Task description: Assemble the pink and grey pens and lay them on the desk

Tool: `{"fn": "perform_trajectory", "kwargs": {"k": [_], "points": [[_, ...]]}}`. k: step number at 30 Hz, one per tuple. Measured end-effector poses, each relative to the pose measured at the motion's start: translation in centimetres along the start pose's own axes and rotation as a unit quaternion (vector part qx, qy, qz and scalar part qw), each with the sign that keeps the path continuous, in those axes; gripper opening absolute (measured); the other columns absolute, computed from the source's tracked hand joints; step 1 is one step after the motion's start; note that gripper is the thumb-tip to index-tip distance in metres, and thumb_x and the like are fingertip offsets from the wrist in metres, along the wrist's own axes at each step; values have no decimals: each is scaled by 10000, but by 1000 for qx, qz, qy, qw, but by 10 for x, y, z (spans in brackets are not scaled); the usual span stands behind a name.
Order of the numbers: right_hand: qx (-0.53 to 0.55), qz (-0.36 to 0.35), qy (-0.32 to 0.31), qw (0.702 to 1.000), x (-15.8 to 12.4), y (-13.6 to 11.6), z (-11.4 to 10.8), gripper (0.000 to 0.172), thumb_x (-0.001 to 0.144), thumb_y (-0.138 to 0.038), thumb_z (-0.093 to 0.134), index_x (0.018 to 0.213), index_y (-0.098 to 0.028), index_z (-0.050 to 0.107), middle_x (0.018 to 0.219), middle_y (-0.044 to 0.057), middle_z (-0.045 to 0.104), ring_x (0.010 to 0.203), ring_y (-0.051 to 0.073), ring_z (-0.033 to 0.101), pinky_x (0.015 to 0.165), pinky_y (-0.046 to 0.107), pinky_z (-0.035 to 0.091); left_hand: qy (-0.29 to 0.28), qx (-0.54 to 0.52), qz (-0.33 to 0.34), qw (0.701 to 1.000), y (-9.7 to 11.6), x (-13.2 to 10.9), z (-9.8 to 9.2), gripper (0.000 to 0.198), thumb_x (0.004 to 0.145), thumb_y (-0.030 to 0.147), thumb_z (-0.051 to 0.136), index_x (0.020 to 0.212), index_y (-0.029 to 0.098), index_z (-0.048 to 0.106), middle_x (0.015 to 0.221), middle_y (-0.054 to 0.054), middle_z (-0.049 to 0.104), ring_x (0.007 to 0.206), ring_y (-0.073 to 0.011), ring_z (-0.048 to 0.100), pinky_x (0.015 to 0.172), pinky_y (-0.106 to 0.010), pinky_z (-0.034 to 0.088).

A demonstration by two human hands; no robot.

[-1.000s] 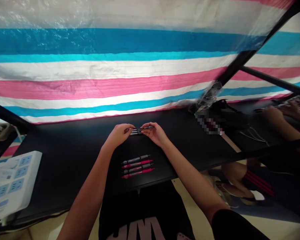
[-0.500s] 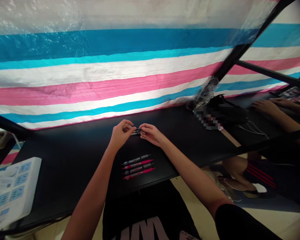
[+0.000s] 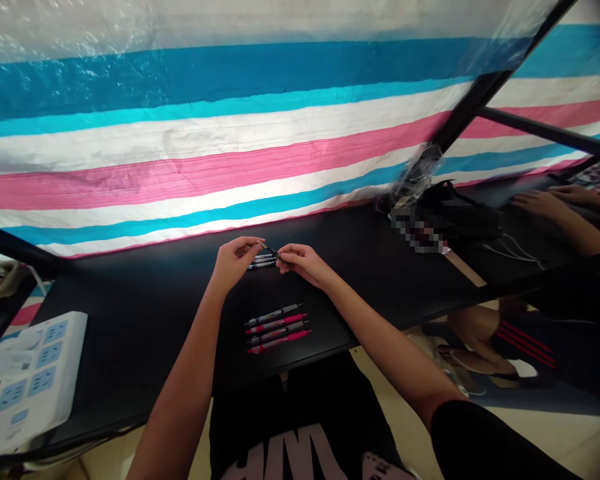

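Note:
Between my two hands a thin dark pen slants down to the right. My left hand pinches its upper left end with thumb and fingers. Its lower right end is in the closed fingers of my right hand. Just below and behind the held pen, several pens with clear barrels lie side by side on the black table, partly covered by my hands. Closer to me is a row of pens in grey and red, among them a red pen at the near end.
A white power strip with blue sockets stands at the left. Toward the right are a black bag, crumpled clear plastic and a white cable. Another person's hands rest farther right. Striped sheeting hangs behind the table.
My hands have drawn slightly apart, the left one shifting left. The held pen now shows slanted between them, and more of the pens lying beneath are visible. The view has tilted slightly.

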State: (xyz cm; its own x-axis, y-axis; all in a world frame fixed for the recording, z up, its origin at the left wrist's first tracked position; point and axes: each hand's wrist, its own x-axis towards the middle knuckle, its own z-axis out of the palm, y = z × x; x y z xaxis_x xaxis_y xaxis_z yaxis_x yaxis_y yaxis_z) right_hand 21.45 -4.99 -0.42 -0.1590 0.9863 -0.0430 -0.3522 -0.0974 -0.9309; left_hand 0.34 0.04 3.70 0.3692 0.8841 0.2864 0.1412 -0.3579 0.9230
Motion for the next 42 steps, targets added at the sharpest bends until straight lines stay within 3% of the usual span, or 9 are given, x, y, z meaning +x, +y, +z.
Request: {"fn": "perform_trajectory", "kwargs": {"k": [6, 10, 14, 18, 21, 24, 27, 36, 42], "points": [[10, -22, 38, 999, 1, -5, -5, 295, 757, -399, 844, 890, -161, 729, 728, 22, 725, 611, 118, 613, 639, 268, 496, -23, -7, -12, 1000, -10, 2, -1, 266, 816, 196, 659, 1066, 186, 750, 900, -51, 704, 758, -159, 648, 660, -271, 509], [-4, -39, 70, 997, 1, -10, -9, 293, 728, -367, 863, 899, -168, 732, 741, 12, 708, 643, 117, 602, 630, 263, 469, 37, -117, -28, 992, -10, 6, -2, 247, 835, 117, 564, 1032, 205, 684, 959, -67, 710, 811, -150, 658, 708, -275, 526], [12, -60, 82, 995, 1, -12, -10, 292, 713, -346, 872, 905, -182, 726, 770, 2, 685, 657, 106, 578, 624, 258, 454, 118, -204, -45, 971, -4, 8, -8, 240, 901, 211, 638, 1119, 249, 544, 1039, -61, 735, 807, -159, 716, 732, -306, 570], [19, -59, 88, 994, 1, -13, -10, 295, 693, -333, 881, 896, -187, 724, 793, 4, 684, 664, 107, 575, 615, 261, 449, 167, -231, -71, 956, -1, 8, -11, 318, 936, 292, 641, 1190, 285, 449, 1096, -50, 722, 703, -157, 713, 571, -279, 556], [14, -56, 92, 994, 1, -12, -10, 294, 683, -325, 882, 892, -187, 728, 788, 1, 682, 657, 108, 570, 607, 262, 446, 179, -235, -94, 951, -4, 8, -9, 223, 946, 263, 608, 1139, 264, 496, 950, -24, 694, 587, -114, 626, 425, -209, 410], [10, -54, 92, 994, 1, -13, -9, 284, 685, -321, 879, 886, -186, 729, 780, 0, 682, 658, 110, 567, 607, 262, 446, 171, -269, -139, 937, -10, 10, -8, 132, 949, 236, 581, 1074, 240, 538, 830, -17, 656, 551, -97, 561, 406, -195, 330], [23, -54, 95, 994, 0, -14, -9, 283, 683, -320, 880, 878, -188, 723, 771, 1, 679, 661, 114, 568, 606, 263, 444, 146, -296, -168, 929, -17, 11, -6, 96, 957, 255, 580, 1041, 218, 550, 837, -50, 684, 619, -115, 605, 476, -213, 403], [40, -57, 100, 992, 0, -14, -8, 299, 670, -321, 894, 875, -188, 723, 757, 0, 674, 662, 112, 570, 606, 263, 441, 73, -288, -146, 944, -10, 5, 0, 233, 1002, 465, 577, 1020, 236, 537, 1216, -99, 726, 948, -216, 736, 704, -344, 605], [46, -56, 101, 992, 0, -15, -8, 318, 638, -332, 917, 858, -196, 732, 743, -3, 683, 650, 109, 575, 598, 256, 441, 52, -260, -150, 952, -3, 2, 2, 287, 1024, 523, 533, 1038, 239, 501, 989, -57, 772, 815, -176, 743, 725, -313, 593]]}}
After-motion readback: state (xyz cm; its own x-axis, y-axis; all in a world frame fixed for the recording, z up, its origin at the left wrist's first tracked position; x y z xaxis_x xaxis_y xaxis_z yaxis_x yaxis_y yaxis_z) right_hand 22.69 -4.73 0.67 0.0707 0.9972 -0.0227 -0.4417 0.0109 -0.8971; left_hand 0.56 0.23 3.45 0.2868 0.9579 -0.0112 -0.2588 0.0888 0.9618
